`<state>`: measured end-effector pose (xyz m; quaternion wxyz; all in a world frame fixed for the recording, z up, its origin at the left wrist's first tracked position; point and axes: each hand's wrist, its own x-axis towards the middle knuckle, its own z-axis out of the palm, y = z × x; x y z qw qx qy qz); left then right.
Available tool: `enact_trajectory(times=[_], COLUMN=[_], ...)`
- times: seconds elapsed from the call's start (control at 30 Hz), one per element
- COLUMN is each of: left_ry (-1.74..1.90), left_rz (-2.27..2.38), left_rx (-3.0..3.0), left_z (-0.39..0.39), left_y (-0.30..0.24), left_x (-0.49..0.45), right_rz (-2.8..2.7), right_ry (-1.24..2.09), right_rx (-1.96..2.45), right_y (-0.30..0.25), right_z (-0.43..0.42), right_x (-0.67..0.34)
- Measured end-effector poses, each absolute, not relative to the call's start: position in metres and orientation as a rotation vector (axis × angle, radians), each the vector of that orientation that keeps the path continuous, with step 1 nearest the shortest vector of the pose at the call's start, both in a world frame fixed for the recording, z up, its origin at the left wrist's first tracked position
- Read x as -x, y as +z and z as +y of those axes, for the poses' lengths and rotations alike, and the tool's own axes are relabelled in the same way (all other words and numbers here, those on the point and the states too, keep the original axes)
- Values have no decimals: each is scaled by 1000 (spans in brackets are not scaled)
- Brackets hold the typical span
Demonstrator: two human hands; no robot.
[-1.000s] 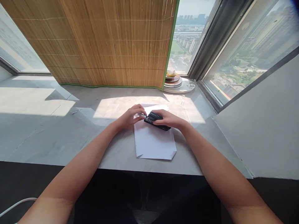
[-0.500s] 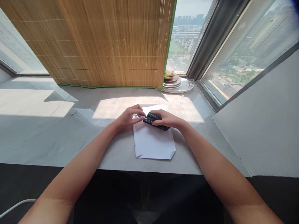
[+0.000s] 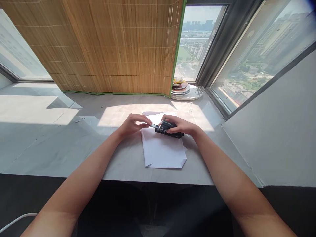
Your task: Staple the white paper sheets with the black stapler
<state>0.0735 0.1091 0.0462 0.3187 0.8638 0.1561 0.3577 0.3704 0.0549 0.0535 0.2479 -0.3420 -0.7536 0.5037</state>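
A black stapler (image 3: pixel 170 129) lies at a slant over sheets of white paper (image 3: pixel 165 149), its front end facing left. My right hand (image 3: pixel 179 124) is closed around its body, fingers over the top and thumb on the near side. At the stapler's front end, the fingertips of my left hand (image 3: pixel 137 124) pinch a thin silvery strip (image 3: pixel 154 125) that looks like a row of staples. This strip reaches from the fingertips to the stapler. Its far end is hidden at the stapler.
A stack of plates (image 3: pixel 182 89) stands at the back right by the window. A bamboo blind (image 3: pixel 116 49) hangs behind the pale countertop (image 3: pixel 56 148). Two small thin marks or bits (image 3: pixel 190 111) show right of the paper. A white cable (image 3: pixel 18 219) runs at lower left.
My right hand and the stapler have shifted slightly right. My left hand has moved slightly left, so the gap between the hands is wider and the silvery strip shows more clearly.
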Motion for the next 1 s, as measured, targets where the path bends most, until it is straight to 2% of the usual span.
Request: enact_trajectory(times=[0.47,0.63,0.77,0.87,1.0], left_ry=[741,855,940,769,652], left_rz=[297,318,769,1172,1245], left_rx=[-2264,-2178,-2259,-2428,-2473], left_z=[104,117,127,130,134], left_y=[37,32,26,18,14], left_x=[-88,-86,-84,-86,-85], right_rz=[-2315,-2258,-2192,-2010,-1691], right_ry=[1220,1259,1227,1165,985], right_rx=[811,775,784,963,1342], right_y=[54,59,74,81,77], right_z=[40,42,43,43,49], right_x=[-325,-327,-344,-368,-401])
